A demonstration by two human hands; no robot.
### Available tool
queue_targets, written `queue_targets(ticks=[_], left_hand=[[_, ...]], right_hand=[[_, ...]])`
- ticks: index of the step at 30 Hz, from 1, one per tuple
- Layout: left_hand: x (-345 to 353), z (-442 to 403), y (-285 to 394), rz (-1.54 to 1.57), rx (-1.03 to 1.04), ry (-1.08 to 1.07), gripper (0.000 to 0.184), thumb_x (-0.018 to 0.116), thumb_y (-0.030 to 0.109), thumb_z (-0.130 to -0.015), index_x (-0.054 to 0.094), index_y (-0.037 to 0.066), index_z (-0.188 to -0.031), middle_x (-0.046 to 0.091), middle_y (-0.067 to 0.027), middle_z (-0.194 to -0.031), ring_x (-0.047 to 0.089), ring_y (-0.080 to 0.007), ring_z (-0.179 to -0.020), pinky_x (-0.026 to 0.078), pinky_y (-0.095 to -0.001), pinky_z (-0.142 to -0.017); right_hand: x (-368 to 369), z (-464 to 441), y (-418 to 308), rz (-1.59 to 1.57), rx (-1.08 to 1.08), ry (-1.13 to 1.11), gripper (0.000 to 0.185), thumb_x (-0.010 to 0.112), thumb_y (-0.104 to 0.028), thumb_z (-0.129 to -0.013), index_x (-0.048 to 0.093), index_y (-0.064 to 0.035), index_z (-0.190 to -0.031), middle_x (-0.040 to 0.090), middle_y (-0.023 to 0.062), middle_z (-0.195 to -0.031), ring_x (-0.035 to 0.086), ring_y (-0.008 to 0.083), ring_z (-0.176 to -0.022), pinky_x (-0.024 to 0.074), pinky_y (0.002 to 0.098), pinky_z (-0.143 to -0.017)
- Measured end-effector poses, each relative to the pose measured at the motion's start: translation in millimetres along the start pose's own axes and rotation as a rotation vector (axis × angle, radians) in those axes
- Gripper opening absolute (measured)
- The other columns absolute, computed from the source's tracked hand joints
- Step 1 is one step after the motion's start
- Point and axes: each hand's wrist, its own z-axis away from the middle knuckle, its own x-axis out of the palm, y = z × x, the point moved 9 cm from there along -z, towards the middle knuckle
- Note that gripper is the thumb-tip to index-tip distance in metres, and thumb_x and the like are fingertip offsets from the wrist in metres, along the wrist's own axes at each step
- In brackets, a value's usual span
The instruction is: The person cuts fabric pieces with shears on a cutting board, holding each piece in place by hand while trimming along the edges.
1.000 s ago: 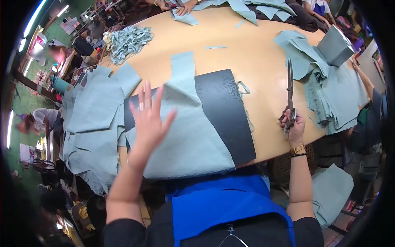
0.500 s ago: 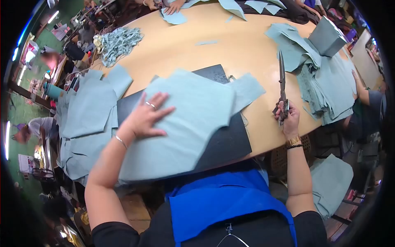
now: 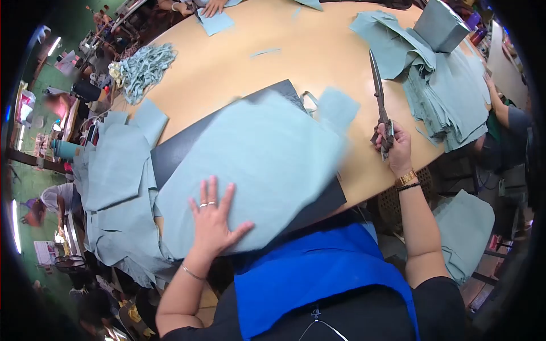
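A large light blue-green cloth piece (image 3: 256, 153) lies over a dark board (image 3: 187, 142) at the table's front edge, its right part blurred. My left hand (image 3: 213, 223) rests flat on the cloth's lower left part, fingers spread, holding nothing. To the right of the board, my right hand (image 3: 398, 146) is wrapped round the handles of dark metal scissors (image 3: 376, 79), whose blades point away from me over the table.
Stacked cloth pieces (image 3: 116, 170) lie at the left, below a heap of strips (image 3: 139, 71). At the right are a cloth stack (image 3: 449, 96) and a grey-green block (image 3: 441, 25). Other people's hands (image 3: 213, 7) and an arm (image 3: 497, 102) are at the table's edges.
The cloth has turned on the board, its narrow end swinging from the top to the right. My left hand has come down flat on its lower left. My right hand still holds the scissors.
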Motion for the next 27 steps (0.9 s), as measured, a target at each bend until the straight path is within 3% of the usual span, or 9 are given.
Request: queue_targets(ticks=[3,5,10,12,14,16,18,22,27], left_hand=[[-6,-20,4,-0.006,0.384,-0.114,0.087,0.055,0.074,-0.072,0.042,0.022,-0.142,0.022,-0.0175,-0.154,0.017,-0.0404,-0.142,0.013,-0.0678,-0.106],[-16,-47,-40,-0.062,0.411,-0.100,0.089,0.054,0.074,-0.072,0.041,0.021,-0.143,0.020,-0.0155,-0.155,0.017,-0.0385,-0.142,0.010,-0.0660,-0.108],[-48,-100,-161,-0.279,0.193,0.002,0.096,0.051,0.077,-0.071,0.030,0.023,-0.148,0.018,-0.0116,-0.156,0.015,-0.0348,-0.143,0.009,-0.0610,-0.111],[-59,-105,-170,-0.385,0.140,0.017,0.096,0.050,0.078,-0.070,0.030,0.025,-0.148,0.017,-0.0109,-0.156,0.015,-0.0347,-0.143,0.009,-0.0605,-0.111],[-64,-111,-154,-0.306,0.188,0.154,0.094,0.050,0.078,-0.072,0.030,0.026,-0.148,0.018,-0.0108,-0.156,0.015,-0.0347,-0.143,0.010,-0.0607,-0.111],[-73,-110,-94,-0.185,0.273,0.284,0.092,0.050,0.077,-0.073,0.031,0.026,-0.147,0.018,-0.0113,-0.156,0.015,-0.0345,-0.143,0.011,-0.0617,-0.111],[-62,-106,-28,-0.103,0.362,0.340,0.088,0.054,0.073,-0.074,0.035,0.026,-0.145,0.019,-0.0130,-0.155,0.016,-0.0349,-0.143,0.013,-0.0625,-0.110],[-33,-68,101,0.044,0.599,0.233,0.081,0.057,0.069,-0.076,0.042,0.022,-0.141,0.022,-0.0153,-0.154,0.020,-0.0373,-0.142,0.018,-0.0615,-0.109],[-1,-56,125,0.197,0.513,0.158,0.064,0.056,0.055,-0.085,0.045,0.023,-0.139,0.027,-0.0161,-0.152,0.026,-0.0371,-0.140,0.025,-0.0569,-0.109]], right_hand=[[-2,-2,5,-0.020,0.010,-0.037,0.009,0.055,-0.009,-0.094,0.059,-0.0016,-0.092,0.060,0.0013,-0.073,0.057,0.0059,-0.059,0.0491,0.0199,-0.053],[-4,-3,7,-0.023,0.004,-0.017,0.011,0.058,-0.013,-0.092,0.060,-0.0018,-0.093,0.059,0.0017,-0.070,0.056,0.0065,-0.057,0.0491,0.0208,-0.052],[-3,-4,2,-0.030,-0.037,-0.016,0.008,0.055,-0.009,-0.094,0.059,-0.0021,-0.093,0.060,0.0025,-0.081,0.058,0.0062,-0.061,0.0501,0.0204,-0.053],[0,-4,0,-0.029,-0.043,0.010,0.013,0.058,-0.015,-0.093,0.060,-0.0022,-0.091,0.059,0.0022,-0.072,0.057,0.0071,-0.056,0.0491,0.0207,-0.051],[0,-2,1,-0.040,-0.011,0.003,0.013,0.058,-0.015,-0.093,0.060,-0.0022,-0.092,0.059,0.0025,-0.073,0.056,0.0069,-0.057,0.0494,0.0209,-0.051],[-1,-4,7,-0.073,0.045,-0.029,0.008,0.055,-0.009,-0.094,0.059,-0.0022,-0.094,0.060,0.0034,-0.083,0.058,0.0058,-0.062,0.0509,0.0211,-0.053],[-1,-4,7,-0.070,0.054,-0.050,0.007,0.056,-0.008,-0.093,0.059,-0.0020,-0.094,0.060,0.0034,-0.081,0.058,0.0065,-0.062,0.0510,0.0218,-0.053],[7,18,-3,-0.083,0.093,-0.114,0.011,0.060,-0.012,-0.090,0.059,-0.0018,-0.092,0.060,0.0045,-0.076,0.059,0.0091,-0.061,0.0503,0.0240,-0.051],[23,94,-15,0.010,0.291,-0.289,0.018,0.065,-0.019,-0.087,0.060,-0.0028,-0.085,0.060,0.0048,-0.064,0.058,0.0118,-0.053,0.0485,0.0243,-0.051]])
